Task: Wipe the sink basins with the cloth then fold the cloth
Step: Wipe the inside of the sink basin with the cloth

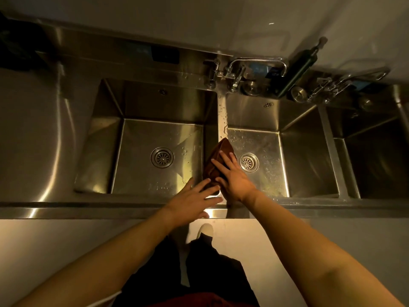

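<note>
A brown cloth (218, 159) lies draped over the steel divider (222, 116) between the left basin (141, 138) and the middle basin (265, 140). My right hand (232, 177) presses flat on the cloth with straight, spread fingers. My left hand (192, 199) is open over the near rim, its fingertips touching the cloth's near end. Water drops dot the divider and the floors of both basins. Each basin has a round drain strainer.
A third basin (376, 156) lies at the right. Two faucets (256, 63) stand along the back ledge, with a dark bottle (298, 69) and metal plugs between them. A flat steel drainboard (33, 134) extends left. The front rim (88, 210) runs across below my hands.
</note>
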Action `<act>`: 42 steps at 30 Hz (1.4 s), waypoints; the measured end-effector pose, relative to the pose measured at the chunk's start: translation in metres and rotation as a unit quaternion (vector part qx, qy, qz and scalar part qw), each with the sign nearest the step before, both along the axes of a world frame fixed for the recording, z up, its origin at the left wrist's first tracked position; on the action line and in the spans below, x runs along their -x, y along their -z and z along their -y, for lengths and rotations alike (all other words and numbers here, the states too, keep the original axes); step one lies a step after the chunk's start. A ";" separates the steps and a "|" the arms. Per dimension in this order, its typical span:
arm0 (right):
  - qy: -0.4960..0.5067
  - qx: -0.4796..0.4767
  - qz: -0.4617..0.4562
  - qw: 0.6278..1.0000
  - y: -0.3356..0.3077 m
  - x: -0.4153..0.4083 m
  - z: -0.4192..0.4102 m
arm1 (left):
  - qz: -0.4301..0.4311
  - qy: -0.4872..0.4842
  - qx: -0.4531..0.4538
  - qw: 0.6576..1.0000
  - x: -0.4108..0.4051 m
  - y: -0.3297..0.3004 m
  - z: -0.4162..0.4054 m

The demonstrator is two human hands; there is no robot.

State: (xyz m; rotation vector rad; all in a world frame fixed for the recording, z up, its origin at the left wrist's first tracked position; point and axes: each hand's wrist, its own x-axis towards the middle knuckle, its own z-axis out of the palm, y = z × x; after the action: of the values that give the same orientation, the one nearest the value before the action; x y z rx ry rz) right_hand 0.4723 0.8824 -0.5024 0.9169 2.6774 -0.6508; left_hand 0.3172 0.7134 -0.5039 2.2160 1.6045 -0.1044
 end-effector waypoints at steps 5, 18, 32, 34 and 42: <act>-0.008 0.002 -0.021 1.000 0.006 0.008 -0.021 | 0.004 0.031 -0.003 1.000 -0.009 0.019 -0.014; -0.016 -0.011 -0.080 0.997 0.019 0.063 -0.110 | 0.065 -0.064 0.002 0.996 -0.009 0.029 -0.066; 0.016 -0.002 -0.070 0.997 0.025 0.142 -0.212 | 0.078 -0.173 -0.017 0.982 -0.004 0.039 -0.133; 0.020 0.003 -0.061 0.998 0.023 0.150 -0.219 | 0.085 -0.190 -0.018 0.978 -0.006 0.040 -0.135; 0.039 0.004 -0.070 0.997 0.019 0.140 -0.199 | 0.084 -0.201 -0.034 0.975 -0.016 0.046 -0.119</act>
State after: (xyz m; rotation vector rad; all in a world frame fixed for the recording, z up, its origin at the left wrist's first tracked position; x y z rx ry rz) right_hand 0.3318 1.0812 -0.5215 1.0125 2.7711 -0.7691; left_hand 0.3336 0.8322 -0.5501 1.8429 1.9433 0.2474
